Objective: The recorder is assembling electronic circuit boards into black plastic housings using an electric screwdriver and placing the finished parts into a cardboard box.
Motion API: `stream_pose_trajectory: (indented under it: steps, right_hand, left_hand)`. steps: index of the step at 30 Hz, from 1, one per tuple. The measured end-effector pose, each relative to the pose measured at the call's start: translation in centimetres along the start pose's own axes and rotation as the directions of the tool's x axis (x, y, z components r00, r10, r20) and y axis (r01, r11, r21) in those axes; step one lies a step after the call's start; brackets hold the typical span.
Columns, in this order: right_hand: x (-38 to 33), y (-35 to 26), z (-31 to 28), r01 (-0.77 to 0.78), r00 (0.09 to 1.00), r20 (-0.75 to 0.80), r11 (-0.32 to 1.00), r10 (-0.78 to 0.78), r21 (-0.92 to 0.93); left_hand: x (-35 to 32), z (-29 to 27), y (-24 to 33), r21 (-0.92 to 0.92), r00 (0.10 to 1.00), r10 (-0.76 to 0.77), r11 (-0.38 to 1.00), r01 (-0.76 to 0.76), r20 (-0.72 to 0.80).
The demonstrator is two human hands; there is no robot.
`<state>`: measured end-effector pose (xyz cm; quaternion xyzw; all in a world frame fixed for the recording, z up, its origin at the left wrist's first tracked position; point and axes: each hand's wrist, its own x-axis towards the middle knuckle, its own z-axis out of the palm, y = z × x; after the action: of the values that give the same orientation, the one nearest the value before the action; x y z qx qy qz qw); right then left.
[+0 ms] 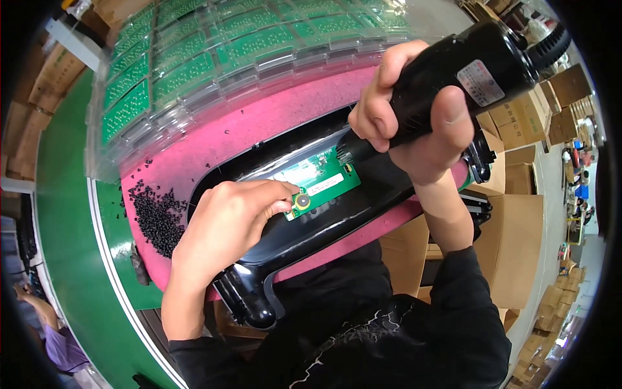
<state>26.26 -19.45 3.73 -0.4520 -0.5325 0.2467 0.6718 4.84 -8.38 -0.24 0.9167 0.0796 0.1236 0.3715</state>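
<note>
My right hand (pixel 414 120) is wrapped round a thick black electric screwdriver (pixel 447 84), its tip end pointing down and left to the far right end of a green circuit board (pixel 330 185). Whether the tip touches a screw is hidden. The board lies inside a long, glossy black plastic housing (pixel 311 230) with rounded ends, set across a pink mat. With thumb and fingertips together, my left hand (pixel 233 211) pinches the board's left end, beside a round, dark-centred component (pixel 302 201). The exact finger contact is partly hidden.
Small black screws (pixel 155 217) are heaped on the left of the pink mat (pixel 214 146). Behind it stand clear trays (pixel 194 107) of green circuit boards. Cardboard boxes (pixel 518 240) stand at the right. Another person's purple sleeve (pixel 63 350) shows at the lower left.
</note>
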Motion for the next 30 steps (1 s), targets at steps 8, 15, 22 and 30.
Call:
stream_pose_trajectory:
  steps: [8, 15, 22, 30]
  right_hand:
    - [0.8, 0.4, 0.6, -0.015, 0.996, 0.090, 1.000, 0.013, 0.014]
    - [0.1, -0.5, 1.4, -0.013, 0.999, 0.043, 0.999, 0.014, -0.031]
    - [-0.1, -3.4, -0.8, 0.132, 0.867, 0.387, 0.893, -0.315, 0.430]
    - [-1.0, -4.3, 2.6, 0.131, 0.960, 0.184, 0.919, -0.212, 0.373]
  left_hand:
    - [0.0, -0.5, 0.4, -0.071, 0.989, -0.138, 0.987, 0.141, 0.049]
    - [-0.1, -0.3, 0.1, -0.035, 0.993, -0.115, 0.993, 0.116, 0.030]
    - [-0.1, 0.1, 0.4, -0.082, 0.995, 0.061, 0.994, -0.068, -0.084]
    - [-0.2, -0.1, 0.4, -0.143, 0.989, 0.073, 0.986, -0.092, -0.131]
